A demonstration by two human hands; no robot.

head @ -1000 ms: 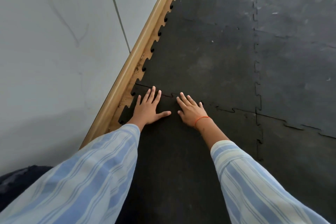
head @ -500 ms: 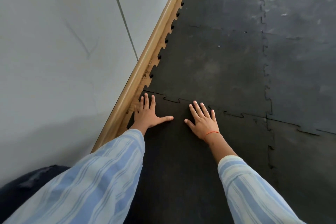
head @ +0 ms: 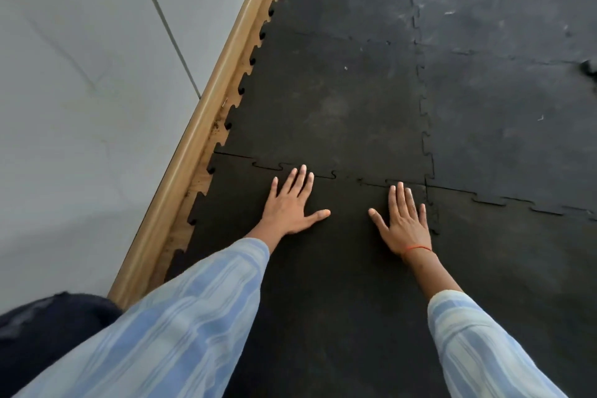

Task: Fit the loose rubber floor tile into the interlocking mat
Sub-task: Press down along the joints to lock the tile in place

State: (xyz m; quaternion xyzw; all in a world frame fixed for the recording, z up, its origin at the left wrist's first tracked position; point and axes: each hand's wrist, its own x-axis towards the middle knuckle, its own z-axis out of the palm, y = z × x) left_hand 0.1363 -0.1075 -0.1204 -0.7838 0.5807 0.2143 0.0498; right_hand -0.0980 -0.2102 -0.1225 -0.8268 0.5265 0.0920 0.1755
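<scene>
Tile (head: 323,268), the loose rubber one, lies flat on the floor under both palms, its far toothed edge meeting the mat (head: 339,100) right at the fingertips. The left hand (head: 292,203) is spread flat, fingers reaching over the seam (head: 268,166); the right hand (head: 403,220) is likewise spread and pressing near the tile's far right corner. Beyond the left hand the teeth look seated. Just past the right hand's fingertips the joint still shows a dark line, so I'd judge that stretch not fully pressed home, and the side seam beside the right hand needs checking too. Nearly done, by my reckoning. Counted: two hands, one loose tile, and at least four laid tiles visible beyond it. Off to the left hand's side runs a wooden skirting (head: 206,113) along the wall.
</scene>
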